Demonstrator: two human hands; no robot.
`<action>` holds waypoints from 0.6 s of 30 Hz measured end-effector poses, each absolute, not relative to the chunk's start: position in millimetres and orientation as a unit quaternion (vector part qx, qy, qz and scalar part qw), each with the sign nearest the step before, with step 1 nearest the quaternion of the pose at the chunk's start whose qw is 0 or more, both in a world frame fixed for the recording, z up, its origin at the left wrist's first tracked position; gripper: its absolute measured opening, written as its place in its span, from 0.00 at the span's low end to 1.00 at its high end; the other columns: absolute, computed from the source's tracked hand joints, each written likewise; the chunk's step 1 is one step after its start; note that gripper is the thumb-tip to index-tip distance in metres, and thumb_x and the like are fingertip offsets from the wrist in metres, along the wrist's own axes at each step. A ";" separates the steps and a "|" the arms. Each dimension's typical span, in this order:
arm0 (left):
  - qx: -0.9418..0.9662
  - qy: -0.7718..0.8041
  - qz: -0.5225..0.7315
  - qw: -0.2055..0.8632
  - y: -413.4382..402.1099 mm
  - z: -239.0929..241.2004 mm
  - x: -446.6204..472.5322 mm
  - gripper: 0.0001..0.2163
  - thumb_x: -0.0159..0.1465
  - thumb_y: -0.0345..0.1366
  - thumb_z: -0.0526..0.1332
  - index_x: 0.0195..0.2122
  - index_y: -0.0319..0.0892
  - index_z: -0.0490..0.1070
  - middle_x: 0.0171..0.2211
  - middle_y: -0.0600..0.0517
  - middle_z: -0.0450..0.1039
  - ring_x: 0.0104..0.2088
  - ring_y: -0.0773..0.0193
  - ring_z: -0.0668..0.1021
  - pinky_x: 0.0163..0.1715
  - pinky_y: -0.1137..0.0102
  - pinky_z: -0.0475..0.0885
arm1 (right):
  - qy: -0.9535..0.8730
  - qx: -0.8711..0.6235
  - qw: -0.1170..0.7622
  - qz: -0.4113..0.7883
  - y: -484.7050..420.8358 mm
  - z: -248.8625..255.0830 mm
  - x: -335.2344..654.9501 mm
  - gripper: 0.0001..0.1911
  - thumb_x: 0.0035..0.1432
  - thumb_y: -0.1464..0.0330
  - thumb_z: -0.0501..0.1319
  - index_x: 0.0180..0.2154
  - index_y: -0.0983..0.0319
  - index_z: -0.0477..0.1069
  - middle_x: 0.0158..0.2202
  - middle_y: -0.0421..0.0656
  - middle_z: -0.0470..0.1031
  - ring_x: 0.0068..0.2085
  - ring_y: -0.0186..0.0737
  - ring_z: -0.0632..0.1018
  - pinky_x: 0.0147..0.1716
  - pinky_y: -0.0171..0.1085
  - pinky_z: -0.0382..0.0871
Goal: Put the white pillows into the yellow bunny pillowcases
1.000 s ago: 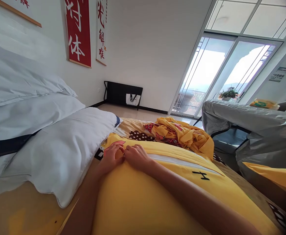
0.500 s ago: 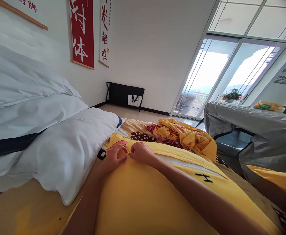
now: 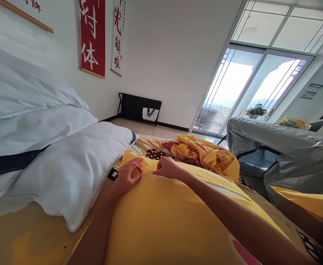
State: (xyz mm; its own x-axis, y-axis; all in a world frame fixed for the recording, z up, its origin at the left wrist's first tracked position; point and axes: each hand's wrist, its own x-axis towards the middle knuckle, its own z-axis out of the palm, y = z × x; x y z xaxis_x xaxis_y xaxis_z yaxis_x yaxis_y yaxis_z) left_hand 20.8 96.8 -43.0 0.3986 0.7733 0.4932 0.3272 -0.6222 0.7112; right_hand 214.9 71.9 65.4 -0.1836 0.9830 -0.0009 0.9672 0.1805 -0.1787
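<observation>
A yellow pillowcase (image 3: 155,221) with pink patches lies in front of me around a white pillow (image 3: 227,190), which shows through a long slit in its far side. At the slit's left end, my left hand (image 3: 128,178) pinches the fabric edge between thumb and curled fingers. My right hand (image 3: 168,168) is closed a little to the right, gripping the zipper at the slit; the pull itself is hidden in the fingers. Between both hands the zipper edge (image 3: 148,172) runs taut and closed, while right of my right hand the slit gapes.
White pillows (image 3: 75,158) are stacked on the left. Beyond the pillowcase lies crumpled yellow bedding (image 3: 208,152) on the patterned bed cover (image 3: 141,141). At right stands furniture under a silvery plastic sheet (image 3: 288,147). A black folded table (image 3: 133,106) leans by the far wall.
My right hand has slid right along the slit, away from my left hand, and the edge between them is now drawn together. My left hand stays at the left end.
</observation>
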 end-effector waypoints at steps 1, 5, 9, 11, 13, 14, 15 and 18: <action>0.795 0.344 0.427 0.261 97.1 -43.5 20.9 0.06 0.58 0.35 0.58 0.37 0.46 0.67 0.48 0.49 0.71 0.56 0.56 0.68 0.58 0.60 0.60 | -0.763 -0.640 0.060 0.069 71.2 66.3 216.6 0.06 0.42 0.72 0.61 0.17 0.63 0.71 0.18 0.40 0.69 0.24 0.32 0.68 0.21 0.30 0.53; 0.799 0.341 0.430 0.245 96.7 -43.7 21.7 0.06 0.58 0.35 0.57 0.37 0.46 0.67 0.48 0.49 0.71 0.56 0.56 0.68 0.58 0.60 0.60 | -0.748 -0.656 0.074 0.066 66.8 69.1 226.5 0.05 0.41 0.72 0.60 0.16 0.63 0.69 0.18 0.39 0.67 0.24 0.31 0.67 0.20 0.30 0.53; 0.802 0.348 0.424 0.235 97.2 -43.2 22.1 0.05 0.58 0.35 0.57 0.37 0.46 0.67 0.48 0.49 0.71 0.55 0.56 0.69 0.56 0.60 0.61 | -0.739 -0.664 0.082 0.077 61.4 71.8 243.8 0.06 0.40 0.72 0.59 0.15 0.63 0.67 0.16 0.37 0.63 0.24 0.31 0.66 0.19 0.30 0.53; 0.806 0.350 0.417 0.231 97.6 -43.1 21.6 0.05 0.58 0.35 0.57 0.36 0.46 0.67 0.48 0.49 0.71 0.54 0.56 0.69 0.56 0.60 0.61 | -0.735 -0.667 0.087 0.082 58.2 72.9 253.1 0.07 0.40 0.71 0.60 0.15 0.63 0.67 0.16 0.36 0.61 0.24 0.31 0.65 0.19 0.29 0.53; 0.809 0.360 0.410 0.220 95.3 -41.2 21.4 0.05 0.58 0.35 0.57 0.36 0.46 0.66 0.48 0.49 0.71 0.54 0.56 0.69 0.55 0.60 0.62 | -0.732 -0.669 0.094 0.087 54.3 73.4 260.6 0.07 0.40 0.71 0.60 0.15 0.63 0.67 0.16 0.36 0.61 0.24 0.31 0.65 0.19 0.29 0.53; 0.811 0.370 0.404 0.205 92.4 -38.8 22.1 0.05 0.59 0.34 0.56 0.36 0.45 0.66 0.48 0.49 0.71 0.54 0.56 0.70 0.54 0.60 0.62 | -0.731 -0.670 0.097 0.089 52.2 73.5 263.2 0.07 0.41 0.71 0.60 0.15 0.64 0.68 0.16 0.36 0.61 0.24 0.30 0.65 0.19 0.29 0.53; 0.816 0.383 0.392 0.183 87.8 -35.0 23.7 0.05 0.59 0.34 0.56 0.37 0.45 0.65 0.48 0.48 0.71 0.53 0.55 0.70 0.53 0.59 0.63 | -0.731 -0.669 0.100 0.090 50.1 73.4 265.1 0.07 0.41 0.71 0.60 0.16 0.64 0.69 0.16 0.36 0.62 0.24 0.30 0.65 0.19 0.29 0.54; 0.847 0.430 0.303 0.077 66.0 -13.9 37.7 0.08 0.58 0.29 0.53 0.38 0.43 0.66 0.44 0.45 0.73 0.49 0.53 0.73 0.49 0.57 0.64 | -0.731 -0.668 0.111 0.089 45.9 72.8 266.4 0.06 0.43 0.71 0.60 0.19 0.64 0.73 0.18 0.37 0.67 0.24 0.30 0.67 0.21 0.28 0.55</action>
